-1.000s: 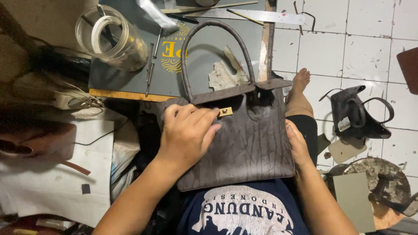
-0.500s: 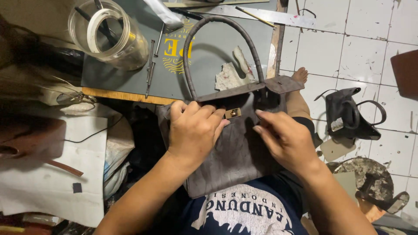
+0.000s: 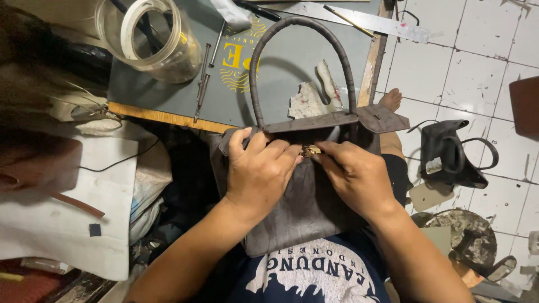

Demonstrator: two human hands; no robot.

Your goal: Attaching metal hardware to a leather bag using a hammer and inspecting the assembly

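A grey leather handbag (image 3: 306,207) lies on the person's lap, handle pointing away. Both hands meet at its small brass clasp (image 3: 310,150): the left hand (image 3: 259,174) grips the flap, and the right hand (image 3: 353,174) fingers (image 3: 328,152) seemingly pinch the clasp.

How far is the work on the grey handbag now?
Done: the grey handbag looks assembled, with its arched handle attached and the flap folded over the top. In hand: the left hand and right hand press together at the small gold clasp on the front. Left: the clasp is mostly hidden, so I cannot tell if it is fastened.
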